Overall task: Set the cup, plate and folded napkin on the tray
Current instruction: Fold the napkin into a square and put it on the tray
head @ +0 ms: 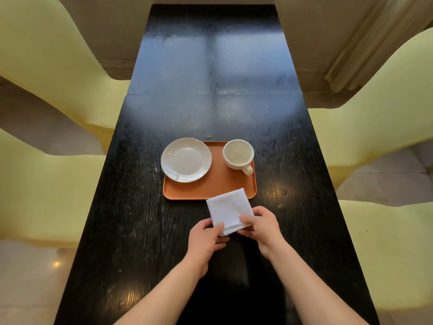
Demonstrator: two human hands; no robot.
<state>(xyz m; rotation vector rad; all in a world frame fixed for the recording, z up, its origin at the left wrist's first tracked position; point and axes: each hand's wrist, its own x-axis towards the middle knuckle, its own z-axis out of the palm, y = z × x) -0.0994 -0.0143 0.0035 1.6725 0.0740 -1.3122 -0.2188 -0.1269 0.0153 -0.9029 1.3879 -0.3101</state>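
An orange tray (218, 186) lies on the dark wooden table (145, 221). A white plate (186, 159) rests on the tray's left part, its rim reaching past the tray's left and far edges. A cream cup (238, 154) stands upright on the tray's right part, handle pointing toward me. A folded white napkin (228, 208) is held just in front of the tray, its far corner overlapping the tray's near edge. My left hand (206, 240) pinches the napkin's near left edge. My right hand (261, 225) pinches its near right edge.
Pale yellow chairs (54, 188) stand along both long sides of the table, with more (386, 127) on the right. The table stretches far beyond the tray toward a beige wall and a curtain (365, 48).
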